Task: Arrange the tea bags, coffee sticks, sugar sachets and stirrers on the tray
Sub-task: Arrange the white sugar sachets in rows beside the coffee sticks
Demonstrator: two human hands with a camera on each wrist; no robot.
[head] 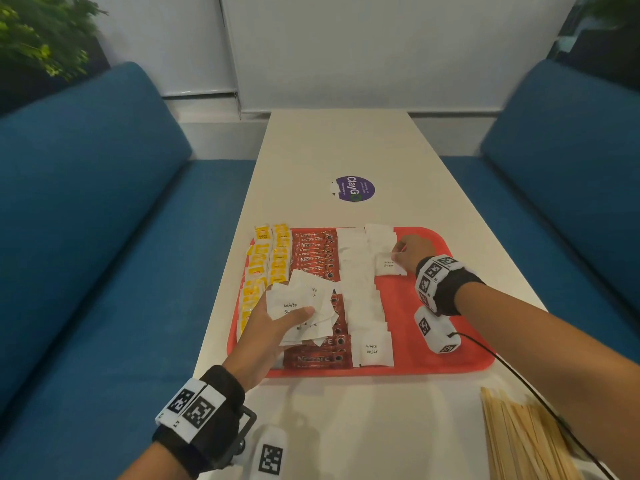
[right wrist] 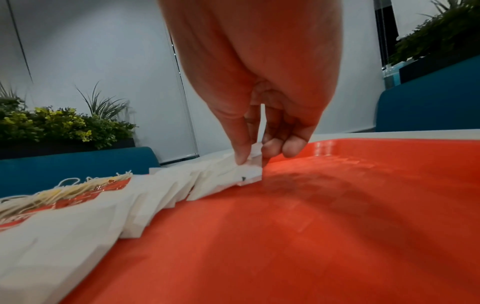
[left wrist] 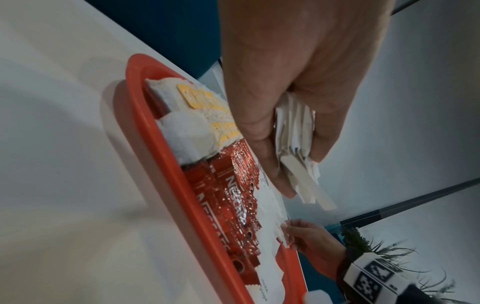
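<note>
Stirrers (head: 526,441) wait on bench. Our left hand (head: 277,327) grips spare sachets (head: 304,306); right hand (head: 412,252) pinches one sachet (head: 388,265). We'd overlap it squarely on the row.

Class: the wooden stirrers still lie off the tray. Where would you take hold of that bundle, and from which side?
Grip the wooden stirrers across their middle, coming from above with the right hand. They lie flat on the table in a loose fan at its near right, below the tray; an end grip would probably let them splay.
</note>
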